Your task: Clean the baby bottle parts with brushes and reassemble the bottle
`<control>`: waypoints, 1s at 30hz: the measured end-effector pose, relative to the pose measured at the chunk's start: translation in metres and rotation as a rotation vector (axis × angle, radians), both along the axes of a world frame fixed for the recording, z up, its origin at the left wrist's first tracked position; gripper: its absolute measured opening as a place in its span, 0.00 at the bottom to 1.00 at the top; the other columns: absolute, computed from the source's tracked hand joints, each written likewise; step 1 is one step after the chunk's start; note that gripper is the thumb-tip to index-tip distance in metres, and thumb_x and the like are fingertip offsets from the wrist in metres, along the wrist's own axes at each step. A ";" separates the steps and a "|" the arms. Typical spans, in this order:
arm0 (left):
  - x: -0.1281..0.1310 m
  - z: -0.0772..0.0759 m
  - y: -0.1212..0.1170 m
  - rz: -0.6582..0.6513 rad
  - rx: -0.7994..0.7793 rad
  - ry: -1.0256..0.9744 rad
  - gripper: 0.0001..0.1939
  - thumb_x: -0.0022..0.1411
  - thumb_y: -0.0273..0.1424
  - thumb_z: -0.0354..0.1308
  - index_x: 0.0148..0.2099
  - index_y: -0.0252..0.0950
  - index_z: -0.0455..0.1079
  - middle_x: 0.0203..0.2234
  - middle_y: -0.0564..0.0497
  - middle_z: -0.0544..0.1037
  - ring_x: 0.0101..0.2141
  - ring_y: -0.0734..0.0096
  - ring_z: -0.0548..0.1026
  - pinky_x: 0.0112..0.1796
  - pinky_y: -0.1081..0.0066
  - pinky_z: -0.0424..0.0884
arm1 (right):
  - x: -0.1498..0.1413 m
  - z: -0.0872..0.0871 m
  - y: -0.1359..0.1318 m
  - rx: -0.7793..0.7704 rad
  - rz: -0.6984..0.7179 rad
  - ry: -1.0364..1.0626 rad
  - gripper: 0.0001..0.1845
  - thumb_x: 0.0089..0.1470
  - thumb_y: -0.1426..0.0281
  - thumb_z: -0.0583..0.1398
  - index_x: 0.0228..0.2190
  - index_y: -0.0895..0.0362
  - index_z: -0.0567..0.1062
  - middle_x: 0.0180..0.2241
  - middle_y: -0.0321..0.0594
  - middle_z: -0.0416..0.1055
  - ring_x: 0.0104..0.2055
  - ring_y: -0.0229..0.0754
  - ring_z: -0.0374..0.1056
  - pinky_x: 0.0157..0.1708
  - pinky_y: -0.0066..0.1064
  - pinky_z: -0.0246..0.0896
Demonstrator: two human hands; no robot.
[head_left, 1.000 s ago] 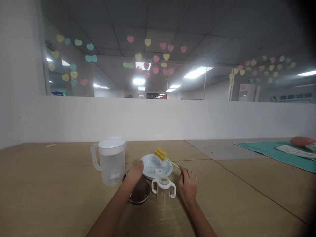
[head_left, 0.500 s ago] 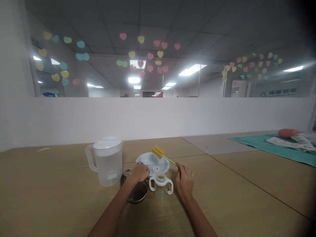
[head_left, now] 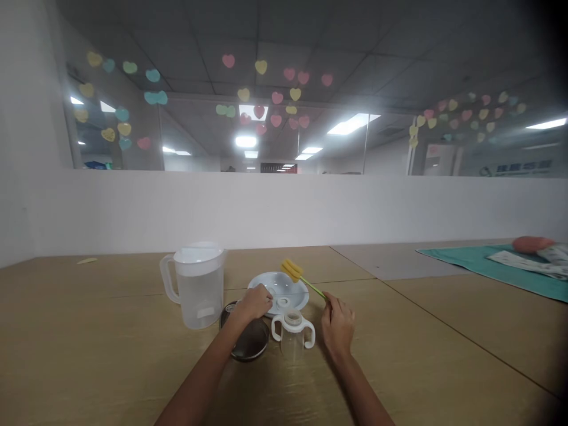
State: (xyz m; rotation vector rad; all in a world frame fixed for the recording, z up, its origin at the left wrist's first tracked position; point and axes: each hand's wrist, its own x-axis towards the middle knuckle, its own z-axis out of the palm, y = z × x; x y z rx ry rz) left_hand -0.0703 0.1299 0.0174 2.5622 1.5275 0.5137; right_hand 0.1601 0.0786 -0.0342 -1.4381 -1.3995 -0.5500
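My right hand (head_left: 338, 325) is closed round the thin green handle of a bottle brush (head_left: 291, 270). Its yellow sponge head is up over the far right side of a white bowl (head_left: 303, 300). My left hand (head_left: 256, 302) is over the bowl's near left edge with its fingers curled together; whatever they grip is hidden. A small white ring-shaped part (head_left: 283, 303) shows in the bowl. Between my hands stands a clear baby bottle (head_left: 293, 344), uncapped, with a white two-handled collar. Under my left wrist lies a dark round metal dish (head_left: 252, 342).
To the left stands a translucent lidded pitcher (head_left: 199, 296) with liquid in it. A green cloth (head_left: 465, 260) at the far right carries a reddish object (head_left: 531, 244) and patterned fabric. A white wall (head_left: 266, 207) with windows closes off the table's back.
The whole view has shifted a little, so things appear slightly further right. My left hand has risen slightly at the bowl's edge. The brush head has moved slightly right in my right hand.
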 end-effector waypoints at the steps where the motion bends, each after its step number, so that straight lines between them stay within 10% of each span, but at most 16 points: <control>1: -0.001 0.001 0.001 -0.001 0.027 -0.028 0.16 0.56 0.28 0.53 0.47 0.35 0.71 0.46 0.46 0.72 0.47 0.66 0.70 0.48 0.71 0.62 | 0.000 0.000 0.000 -0.005 0.002 0.005 0.19 0.55 0.73 0.46 0.41 0.59 0.72 0.33 0.44 0.73 0.37 0.46 0.64 0.39 0.37 0.51; 10: 0.001 0.034 -0.006 -0.042 0.351 -0.507 0.09 0.60 0.25 0.51 0.37 0.37 0.72 0.38 0.49 0.76 0.38 0.72 0.73 0.42 0.71 0.68 | -0.001 -0.002 0.000 0.033 0.229 0.006 0.17 0.53 0.73 0.47 0.37 0.58 0.73 0.33 0.42 0.74 0.36 0.44 0.66 0.37 0.34 0.53; 16: -0.017 0.068 -0.029 0.185 0.060 0.017 0.13 0.62 0.36 0.50 0.45 0.37 0.69 0.39 0.47 0.77 0.40 0.67 0.74 0.39 0.71 0.67 | -0.001 0.002 -0.007 0.055 0.063 -0.017 0.16 0.48 0.78 0.49 0.30 0.56 0.75 0.30 0.40 0.73 0.34 0.43 0.64 0.39 0.36 0.48; 22: -0.013 0.059 -0.037 0.175 -0.342 0.367 0.10 0.36 0.24 0.67 0.26 0.34 0.74 0.24 0.48 0.79 0.27 0.63 0.76 0.29 0.71 0.70 | 0.002 0.002 -0.008 -0.046 -0.046 -0.098 0.16 0.43 0.81 0.50 0.30 0.56 0.75 0.31 0.40 0.72 0.35 0.44 0.61 0.37 0.35 0.46; 30: -0.010 0.050 -0.033 0.217 -0.280 0.441 0.15 0.38 0.23 0.67 0.34 0.30 0.76 0.34 0.38 0.79 0.35 0.53 0.77 0.34 0.65 0.72 | 0.004 0.004 -0.008 -0.078 -0.186 -0.212 0.19 0.45 0.83 0.51 0.36 0.56 0.75 0.37 0.44 0.71 0.39 0.45 0.61 0.38 0.37 0.44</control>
